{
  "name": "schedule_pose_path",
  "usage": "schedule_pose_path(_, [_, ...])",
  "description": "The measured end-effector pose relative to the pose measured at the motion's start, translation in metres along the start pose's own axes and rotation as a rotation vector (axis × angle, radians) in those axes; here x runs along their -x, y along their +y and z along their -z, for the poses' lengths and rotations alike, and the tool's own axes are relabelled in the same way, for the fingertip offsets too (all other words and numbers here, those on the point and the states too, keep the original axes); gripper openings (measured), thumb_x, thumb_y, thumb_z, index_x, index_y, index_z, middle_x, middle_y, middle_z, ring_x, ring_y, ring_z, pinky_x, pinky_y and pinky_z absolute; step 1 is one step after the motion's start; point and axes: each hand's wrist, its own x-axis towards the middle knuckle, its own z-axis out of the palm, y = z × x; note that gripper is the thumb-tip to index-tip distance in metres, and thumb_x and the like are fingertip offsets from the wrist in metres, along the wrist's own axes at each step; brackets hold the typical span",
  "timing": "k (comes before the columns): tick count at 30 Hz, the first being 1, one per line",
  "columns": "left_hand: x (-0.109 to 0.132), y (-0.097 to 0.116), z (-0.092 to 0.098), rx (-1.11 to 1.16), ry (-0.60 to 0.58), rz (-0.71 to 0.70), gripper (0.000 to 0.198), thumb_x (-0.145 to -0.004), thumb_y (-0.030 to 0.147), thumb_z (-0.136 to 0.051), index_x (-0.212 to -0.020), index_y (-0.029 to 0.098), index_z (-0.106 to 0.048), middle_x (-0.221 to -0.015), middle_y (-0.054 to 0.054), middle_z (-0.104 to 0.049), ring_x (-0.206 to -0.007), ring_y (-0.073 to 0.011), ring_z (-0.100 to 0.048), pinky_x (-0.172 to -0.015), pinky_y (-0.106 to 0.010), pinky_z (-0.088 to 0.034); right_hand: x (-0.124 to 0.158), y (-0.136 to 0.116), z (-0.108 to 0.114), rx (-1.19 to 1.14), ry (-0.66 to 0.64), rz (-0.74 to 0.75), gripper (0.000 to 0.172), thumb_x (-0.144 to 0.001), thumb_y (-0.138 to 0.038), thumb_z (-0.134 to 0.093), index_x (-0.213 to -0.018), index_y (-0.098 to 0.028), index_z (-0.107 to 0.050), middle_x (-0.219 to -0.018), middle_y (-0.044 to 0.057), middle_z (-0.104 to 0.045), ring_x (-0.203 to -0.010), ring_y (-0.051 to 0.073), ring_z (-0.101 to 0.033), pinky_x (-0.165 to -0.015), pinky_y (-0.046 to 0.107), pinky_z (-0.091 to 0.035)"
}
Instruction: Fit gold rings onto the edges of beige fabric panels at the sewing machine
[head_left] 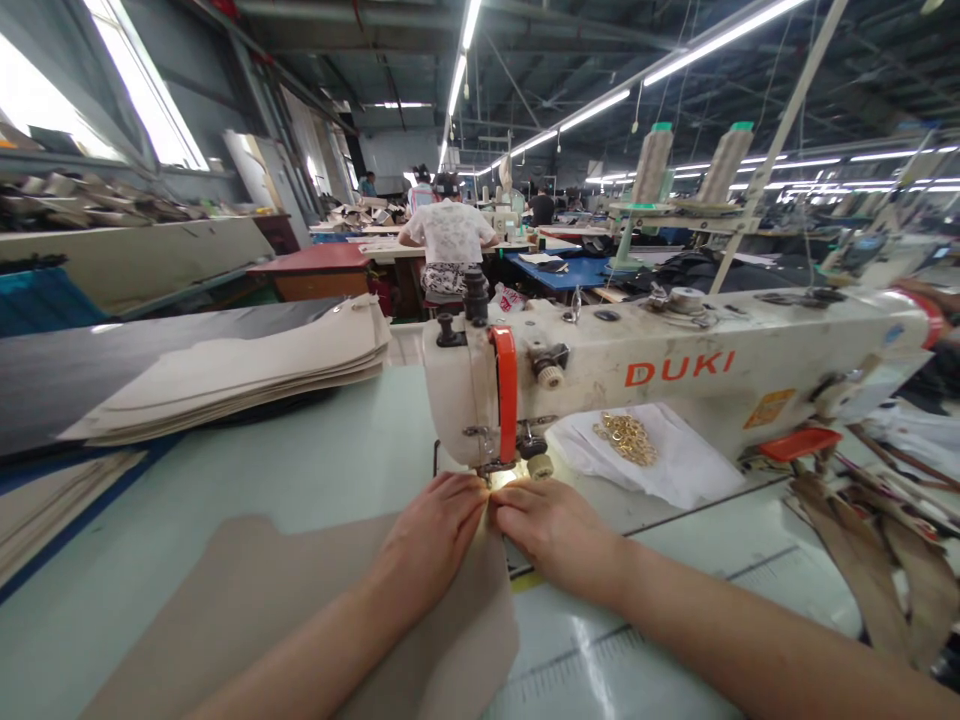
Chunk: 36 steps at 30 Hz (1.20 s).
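My left hand (433,535) and my right hand (551,528) lie side by side on a beige fabric piece (247,610), fingertips meeting right under the needle of a white DUKI sewing machine (675,375). The fingers of both hands are curled and pressed down on the fabric's edge at the presser foot (496,468). The fabric spreads toward me and to the left over the pale green table (322,470). The needle area is lit, and my fingertips hide the seam itself.
A stack of beige cut pieces (247,370) lies at the left, over dark material. Gold metal rings (626,438) sit on white paper under the machine arm. Brown straps (877,560) hang at the right. Thread cones (652,160) stand behind. A person (448,240) sits at a far station.
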Motion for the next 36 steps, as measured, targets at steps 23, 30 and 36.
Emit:
schedule_pose_path(23, [0.008,0.007,0.008,-0.121,-0.059,0.056,0.029,-0.092,0.019,-0.038,-0.102,0.015,-0.064,-0.103,-0.008,-0.068,-0.099,-0.0196,-0.06,-0.091,-0.036,-0.051,-0.001,-0.004,0.0,0.069,0.032,-0.003,0.006,-0.089,-0.018,-0.054,-0.088,-0.013,-0.059,-0.096,0.006,-0.064,-0.094,0.019,-0.056,-0.088,0.03,-0.043])
schedule_pose_path(30, [0.01,0.007,0.006,-0.227,-0.128,-0.028,0.032,-0.092,0.016,-0.034,-0.104,0.013,-0.064,-0.106,-0.01,-0.068,-0.103,-0.02,-0.06,-0.096,-0.036,-0.048,0.006,-0.012,0.007,0.095,0.003,0.042,0.007,-0.089,-0.02,-0.055,-0.086,-0.015,-0.059,-0.091,0.004,-0.064,-0.093,0.018,-0.056,-0.085,0.029,-0.042])
schedule_pose_path(36, [0.011,0.003,0.004,-0.24,-0.128,-0.084,0.032,-0.091,0.017,-0.035,-0.104,0.012,-0.064,-0.106,-0.011,-0.069,-0.103,-0.0201,-0.061,-0.096,-0.033,-0.049,0.004,-0.01,0.007,0.078,-0.027,0.059,0.006,-0.089,-0.019,-0.055,-0.086,-0.014,-0.059,-0.093,0.004,-0.064,-0.092,0.018,-0.056,-0.086,0.028,-0.042])
